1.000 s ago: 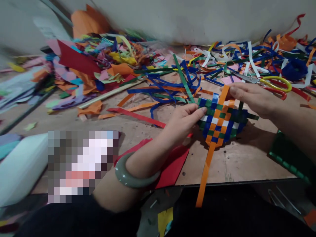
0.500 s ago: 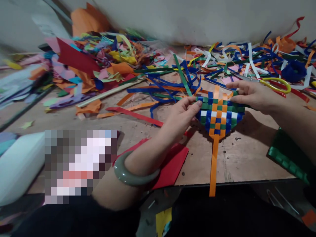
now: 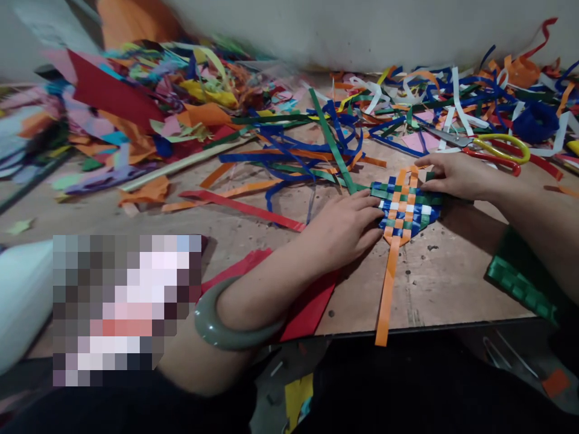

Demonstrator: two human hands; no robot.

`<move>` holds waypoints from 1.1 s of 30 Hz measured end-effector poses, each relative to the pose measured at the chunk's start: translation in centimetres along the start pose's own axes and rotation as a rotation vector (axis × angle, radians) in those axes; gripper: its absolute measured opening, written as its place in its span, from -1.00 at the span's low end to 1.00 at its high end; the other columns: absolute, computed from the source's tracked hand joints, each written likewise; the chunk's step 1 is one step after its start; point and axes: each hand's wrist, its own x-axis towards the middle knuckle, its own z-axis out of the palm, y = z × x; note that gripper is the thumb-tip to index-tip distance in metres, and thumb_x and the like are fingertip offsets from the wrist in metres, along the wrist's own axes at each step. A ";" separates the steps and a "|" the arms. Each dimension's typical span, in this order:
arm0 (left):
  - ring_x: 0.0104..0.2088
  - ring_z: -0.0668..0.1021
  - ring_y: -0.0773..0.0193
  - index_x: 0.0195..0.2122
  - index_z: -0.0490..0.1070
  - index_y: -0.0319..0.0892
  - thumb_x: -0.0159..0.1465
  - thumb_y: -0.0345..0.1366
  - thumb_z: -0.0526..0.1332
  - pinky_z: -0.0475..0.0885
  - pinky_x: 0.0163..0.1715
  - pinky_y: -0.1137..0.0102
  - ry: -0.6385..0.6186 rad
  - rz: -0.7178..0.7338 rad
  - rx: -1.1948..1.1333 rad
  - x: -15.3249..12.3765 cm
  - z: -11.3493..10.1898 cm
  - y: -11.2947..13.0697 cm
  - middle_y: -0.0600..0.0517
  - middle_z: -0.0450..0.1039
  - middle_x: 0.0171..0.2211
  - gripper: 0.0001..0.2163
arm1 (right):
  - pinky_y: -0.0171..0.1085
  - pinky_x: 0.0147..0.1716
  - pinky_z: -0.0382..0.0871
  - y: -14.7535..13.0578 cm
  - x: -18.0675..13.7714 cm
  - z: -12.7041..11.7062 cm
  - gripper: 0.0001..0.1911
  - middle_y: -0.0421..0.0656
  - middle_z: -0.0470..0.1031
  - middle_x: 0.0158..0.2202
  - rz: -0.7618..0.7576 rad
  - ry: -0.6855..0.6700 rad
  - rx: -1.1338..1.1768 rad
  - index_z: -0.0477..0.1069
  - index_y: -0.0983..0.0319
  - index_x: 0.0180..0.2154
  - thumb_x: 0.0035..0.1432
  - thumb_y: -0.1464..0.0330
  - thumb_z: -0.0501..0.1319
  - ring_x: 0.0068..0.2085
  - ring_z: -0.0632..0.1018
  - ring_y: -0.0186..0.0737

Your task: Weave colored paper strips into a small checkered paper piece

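Note:
A small woven ribbon piece [image 3: 398, 212] in blue, green, orange and white checks is between my two hands, narrowing to a point at its bottom. From that point a long orange ribbon tail [image 3: 387, 295] hangs toward me. My left hand [image 3: 350, 226], with a jade-coloured bangle [image 3: 212, 322] on the forearm, grips the piece's left side; its fingers rest along the edge and the thumb is hidden. At the upper right corner, my right hand [image 3: 456, 175] pinches the piece near an orange strip end. A green ribbon [image 3: 332, 141] runs up and away from the piece's left corner.
Yellow-and-red-handled scissors [image 3: 502, 147] lie beyond my right hand. Loose ribbon strips [image 3: 289, 157] and a heap of coloured scraps [image 3: 149, 102] cover the back. Red sheet material [image 3: 312, 307] lies under my left forearm. A green woven piece [image 3: 520, 283] is at right, near the table edge [image 3: 434, 325].
My left hand has gone from a thumb-and-finger pinch at the upper left corner to fingers laid along the left side. The piece now sits flatter and tilted. The view has shifted slightly.

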 end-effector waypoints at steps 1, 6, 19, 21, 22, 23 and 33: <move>0.13 0.57 -0.11 -0.05 0.58 -0.27 0.44 -0.28 0.11 0.50 0.14 -0.03 -0.034 -0.005 0.011 0.0 -0.1 0.0 -0.26 0.57 0.09 -0.72 | -0.19 -0.30 0.43 0.1 0.0 0.0 -0.38 -0.08 0.63 -0.16 -0.001 0.001 -0.009 0.47 0.19 0.25 0.17 0.19 0.29 -0.22 0.60 -0.10; 0.10 0.59 -0.05 0.00 0.57 -0.28 0.46 -0.24 0.09 0.49 0.12 0.07 -0.029 0.008 -0.052 -0.1 -0.5 0.1 -0.26 0.57 0.08 -0.69 | -0.19 -0.32 0.41 0.1 0.1 0.1 -0.45 -0.10 0.62 -0.22 0.026 0.015 -0.012 0.51 0.17 0.21 0.20 0.21 0.25 -0.25 0.59 -0.11; -0.17 0.65 0.13 -0.23 0.61 -0.13 0.39 -0.22 0.17 0.50 -0.14 0.28 0.250 -0.053 -0.161 -0.1 0.0 -0.3 -0.08 0.67 -0.21 -0.79 | -0.15 -0.27 0.38 0.9 0.0 -0.8 -0.46 -0.09 0.65 -0.21 0.019 -0.042 -0.151 0.52 0.15 0.19 0.19 0.20 0.23 -0.21 0.59 -0.06; -0.09 0.65 0.05 -0.21 0.61 -0.15 0.40 -0.21 0.18 0.52 -0.05 0.18 0.262 -0.031 -0.138 0.0 0.3 -0.6 -0.14 0.67 -0.15 -0.78 | -0.09 -0.22 0.38 0.0 -0.5 -0.9 -0.48 -0.01 0.64 -0.08 0.021 0.036 -0.250 0.52 0.17 0.19 0.23 0.25 0.20 -0.10 0.60 0.05; -0.05 0.64 0.01 -0.19 0.62 -0.17 0.41 -0.20 0.18 0.51 -0.01 0.13 0.266 -0.015 -0.125 0.1 0.4 -0.6 -0.17 0.67 -0.12 -0.76 | -0.07 -0.19 0.39 -0.7 -0.9 -0.8 -0.52 0.02 0.62 -0.01 -0.005 0.085 -0.294 0.53 0.18 0.17 0.26 0.27 0.17 -0.04 0.59 0.10; -0.02 0.64 -0.02 -0.17 0.62 -0.19 0.42 -0.20 0.17 0.51 0.03 0.09 0.267 0.000 -0.107 0.1 0.4 -0.7 -0.19 0.66 -0.09 -0.75 | -0.06 -0.16 0.39 -1.5 -1.3 -0.7 -0.56 0.04 0.60 0.05 -0.049 0.124 -0.327 0.55 0.19 0.14 0.30 0.30 0.12 0.03 0.57 0.14; 0.15 0.56 -0.04 -0.02 0.58 -0.23 0.44 -0.22 0.14 0.38 0.27 0.02 0.124 0.107 0.093 0.5 1.2 -0.3 -0.19 0.61 0.08 -0.72 | -0.15 -0.16 0.30 -6.0 -3.3 1.1 -0.57 0.17 0.55 -0.02 -0.318 -0.166 -0.542 0.51 0.32 0.17 0.45 0.41 0.00 -0.01 0.50 0.03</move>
